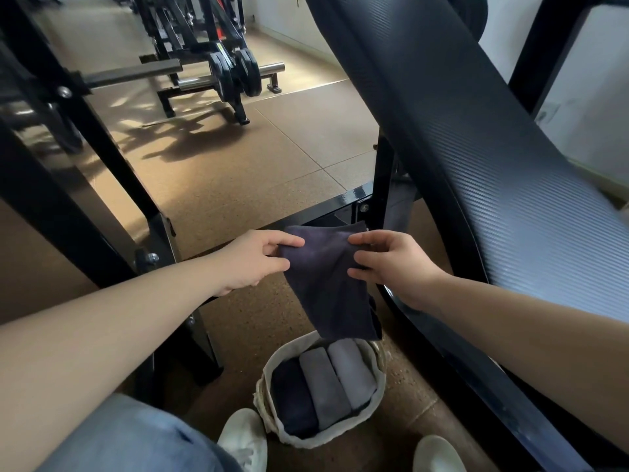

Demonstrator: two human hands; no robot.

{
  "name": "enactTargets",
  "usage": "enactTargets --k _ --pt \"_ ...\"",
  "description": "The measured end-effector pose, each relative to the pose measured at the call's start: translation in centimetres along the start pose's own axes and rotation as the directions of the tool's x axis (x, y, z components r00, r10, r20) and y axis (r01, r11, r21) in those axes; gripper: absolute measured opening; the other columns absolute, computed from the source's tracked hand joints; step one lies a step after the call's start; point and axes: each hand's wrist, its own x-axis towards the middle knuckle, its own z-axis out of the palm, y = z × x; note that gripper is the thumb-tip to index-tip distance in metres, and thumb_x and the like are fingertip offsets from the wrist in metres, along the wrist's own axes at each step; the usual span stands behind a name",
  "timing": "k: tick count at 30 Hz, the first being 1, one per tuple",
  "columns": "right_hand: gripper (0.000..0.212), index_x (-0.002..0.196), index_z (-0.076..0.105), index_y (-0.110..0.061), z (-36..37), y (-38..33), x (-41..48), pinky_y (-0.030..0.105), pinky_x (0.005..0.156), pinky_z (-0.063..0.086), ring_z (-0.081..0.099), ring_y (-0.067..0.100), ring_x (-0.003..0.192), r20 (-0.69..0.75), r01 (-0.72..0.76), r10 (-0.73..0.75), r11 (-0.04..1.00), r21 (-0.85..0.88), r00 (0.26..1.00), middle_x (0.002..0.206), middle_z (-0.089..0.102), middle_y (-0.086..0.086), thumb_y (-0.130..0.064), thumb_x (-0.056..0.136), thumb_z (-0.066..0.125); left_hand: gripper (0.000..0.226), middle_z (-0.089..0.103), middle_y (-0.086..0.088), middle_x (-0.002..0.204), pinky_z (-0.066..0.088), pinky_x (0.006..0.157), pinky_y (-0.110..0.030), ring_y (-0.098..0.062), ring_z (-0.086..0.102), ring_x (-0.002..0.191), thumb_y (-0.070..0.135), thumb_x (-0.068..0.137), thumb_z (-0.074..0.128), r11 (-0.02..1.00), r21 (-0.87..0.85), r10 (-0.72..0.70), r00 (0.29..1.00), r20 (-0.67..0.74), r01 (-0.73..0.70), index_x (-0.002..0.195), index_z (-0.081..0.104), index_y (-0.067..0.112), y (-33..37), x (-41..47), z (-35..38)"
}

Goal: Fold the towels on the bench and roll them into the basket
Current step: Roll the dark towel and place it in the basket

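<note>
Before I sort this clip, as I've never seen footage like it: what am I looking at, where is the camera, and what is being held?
There is no machine here. A person works with bare hands, and the single picture comes from a camera worn on their head, looking forward and down. The left hand and right hand each pinch an upper edge of a dark towel, which hangs in the air. Below it on the floor stands a basket holding three rolled towels, one dark and two grey. The black padded bench slants up on the right.
</note>
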Motion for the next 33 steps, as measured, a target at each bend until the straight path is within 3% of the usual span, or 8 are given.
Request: enactTargets --k 6,11,14,17,19,21,25,33 --pt "0.023 0.102 0.069 -0.006 -0.4 -1.2 0.1 0.030 0.071 0.062 0.070 0.020 0.084 0.063 0.007 -0.015 0.991 0.134 0.998 0.106 0.062 0.015 0.013 0.093 0.060 0.048 0.066 -0.009 0.118 0.027 0.048 -0.021 -0.018 0.041 0.075 0.003 0.098 0.060 0.983 -0.183 0.009 0.992 0.126 0.014 0.130 0.057 0.040 0.2 -0.1 0.0" --pt "0.024 0.104 0.068 -0.006 -0.6 -0.9 0.1 0.032 0.070 0.062 0.069 0.022 0.088 0.089 -0.003 -0.008 0.993 0.120 0.996 0.110 0.061 0.016 0.013 0.093 0.058 0.038 0.054 -0.008 0.085 0.026 0.046 -0.022 -0.013 0.040 0.064 0.004 0.098 0.060 0.987 -0.159 0.020 0.996 0.086 -0.006 0.125 0.062 0.031 0.0 0.3 0.4" --pt "0.026 0.104 0.070 -0.011 -0.8 -0.8 0.2 0.033 0.074 0.062 0.068 0.024 0.092 0.066 0.019 -0.017 0.999 -0.028 0.998 0.116 0.061 0.016 0.011 0.093 0.060 0.023 0.060 0.011 0.067 0.028 0.045 -0.023 -0.015 0.041 0.063 0.012 0.099 0.062 0.997 -0.069 0.027 0.997 -0.071 -0.032 0.113 0.070 0.030 -0.2 0.7 0.6" --pt "0.033 0.111 0.070 -0.019 -1.1 -1.0 0.0 0.028 0.072 0.062 0.070 0.020 0.084 0.049 0.062 -0.050 0.954 -0.293 0.998 0.108 0.067 0.010 0.004 0.089 0.069 0.030 0.072 0.020 0.100 0.044 0.053 -0.023 -0.012 0.062 0.078 0.019 0.097 0.068 0.998 0.016 0.063 0.992 -0.113 -0.062 0.121 0.070 0.035 -0.1 0.6 0.4" --pt "0.044 0.121 0.068 -0.029 -1.3 -1.1 -0.1 0.025 0.072 0.057 0.067 0.011 0.078 0.056 0.136 -0.127 0.810 -0.571 0.990 0.099 0.069 -0.003 -0.007 0.084 0.075 0.045 0.066 0.019 0.107 0.052 0.074 -0.017 0.006 0.064 0.082 0.017 0.091 0.074 0.987 0.131 0.108 0.992 -0.065 -0.098 0.131 0.064 0.035 0.0 0.4 0.4" --pt "0.051 0.130 0.066 -0.033 -1.3 -1.1 -0.2 0.020 0.081 0.045 0.060 0.005 0.089 0.066 0.179 -0.197 0.636 -0.751 0.978 0.102 0.066 -0.013 -0.016 0.083 0.077 0.053 0.064 0.017 0.094 0.045 0.068 -0.010 0.009 0.059 0.065 0.018 0.087 0.078 0.959 0.257 0.137 0.989 -0.059 -0.118 0.135 0.062 0.034 0.2 0.1 0.6" --pt "0.047 0.130 0.068 -0.029 -1.0 -1.0 -0.5 0.019 0.089 0.041 0.062 0.013 0.110 0.056 0.195 -0.265 0.533 -0.823 0.963 0.117 0.071 -0.004 -0.018 0.086 0.075 0.047 0.068 0.012 0.109 0.048 0.079 -0.023 -0.006 0.064 0.083 0.019 0.088 0.077 0.924 0.356 0.207 0.965 -0.161 -0.139 0.132 0.067 0.032 0.7 0.2 0.9" --pt "0.029 0.111 0.072 -0.028 -0.9 -0.4 -0.4 0.021 0.077 0.043 0.063 0.010 0.094 0.060 0.224 -0.314 0.515 -0.827 0.947 0.097 0.068 -0.009 -0.019 0.084 0.076 0.021 0.072 0.012 0.102 0.048 0.076 -0.023 -0.009 0.065 0.094 0.019 0.086 0.075 0.887 0.447 0.232 0.948 -0.217 -0.115 0.104 0.076 0.031 0.6 0.5 1.3"
